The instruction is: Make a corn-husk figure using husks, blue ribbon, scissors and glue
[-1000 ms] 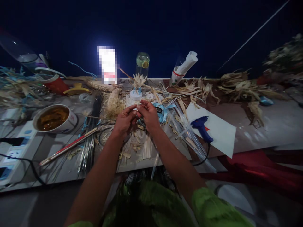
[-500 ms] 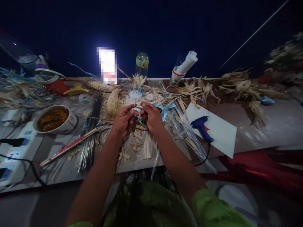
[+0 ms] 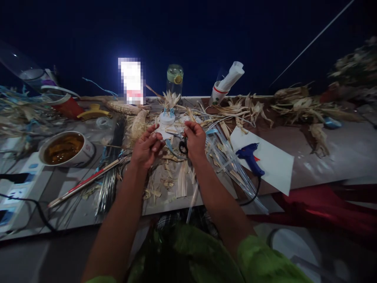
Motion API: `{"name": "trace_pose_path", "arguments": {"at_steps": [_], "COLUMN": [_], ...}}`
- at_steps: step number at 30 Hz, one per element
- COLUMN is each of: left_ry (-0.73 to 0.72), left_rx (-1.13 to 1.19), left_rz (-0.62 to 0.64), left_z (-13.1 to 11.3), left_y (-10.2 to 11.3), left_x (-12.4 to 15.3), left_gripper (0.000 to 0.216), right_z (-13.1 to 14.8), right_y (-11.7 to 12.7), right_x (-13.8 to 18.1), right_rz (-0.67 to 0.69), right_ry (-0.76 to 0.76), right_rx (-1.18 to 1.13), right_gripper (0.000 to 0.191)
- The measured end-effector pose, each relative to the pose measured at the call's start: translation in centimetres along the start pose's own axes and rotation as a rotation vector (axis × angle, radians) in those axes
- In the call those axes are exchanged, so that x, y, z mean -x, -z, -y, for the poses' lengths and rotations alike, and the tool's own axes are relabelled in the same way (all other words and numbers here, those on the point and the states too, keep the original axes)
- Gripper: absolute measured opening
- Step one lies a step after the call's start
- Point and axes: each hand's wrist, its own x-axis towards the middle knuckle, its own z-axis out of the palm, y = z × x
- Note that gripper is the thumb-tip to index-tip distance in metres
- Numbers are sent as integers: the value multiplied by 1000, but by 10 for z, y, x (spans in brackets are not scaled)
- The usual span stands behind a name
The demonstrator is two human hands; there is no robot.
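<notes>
My left hand point(image 3: 147, 147) is closed in a pinch over the middle of the work surface; whatever it holds is too small to name. Opposite it, the thumb and fingers of my right hand point(image 3: 195, 139) are also pressed together, on something I cannot make out. A pair of scissors with black handles point(image 3: 183, 146) shows between the hands, right beside my right hand; I cannot tell whether it is touched. Beyond the fingers stands a white round lid-like base point(image 3: 167, 119) with a tuft of corn husk point(image 3: 170, 100) tied with blue strips.
A blue glue gun point(image 3: 251, 158) rests on a white sheet point(image 3: 278, 171) at right, beside clear glue sticks point(image 3: 244, 182). To the left are a bowl of brown liquid point(image 3: 88, 151), a bundle of wires point(image 3: 106, 192) and a corn cob point(image 3: 125, 109). A bottle point(image 3: 174, 84) stands behind.
My hands have moved apart from where they nearly met, the left one to the left and the right one slightly right. The scissors between them now show more fully.
</notes>
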Motion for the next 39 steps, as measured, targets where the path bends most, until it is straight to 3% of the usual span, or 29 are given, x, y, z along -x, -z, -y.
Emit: {"name": "trace_pose_path", "arguments": {"at_steps": [4,9,15,19,23,27,30,35,39], "left_ry": [-30,-40,-39,-40,-61,-91,-78,-53,-99], "left_rx": [33,58,26,39,61,55,49,25,94], "left_rz": [9,12,-3,18,58,72,70,67,114], "left_z": [-5,-7,-7,-8,-10,-10,-9,-8,-10], "left_y": [1,5,7,8,11,10,4,0,6], "left_x": [1,0,0,0,1,3,6,10,8], "left_gripper": [32,33,35,35,36,37,35,33,33], "right_z": [0,1,-2,-3,-6,-10,-13,-17,-13], "right_y": [-2,-1,-2,-3,-9,-18,-22,-20,-10], "right_x": [4,8,11,13,18,25,27,23,13], "right_rz": [106,84,259,293,513,709,792,759,555], "right_ry": [19,171,132,303,427,572,580,520,439], "right_rx": [102,239,344,470,678,810,919,1078,891], "right_gripper": [14,15,17,18,19,33,41,26,23]}}
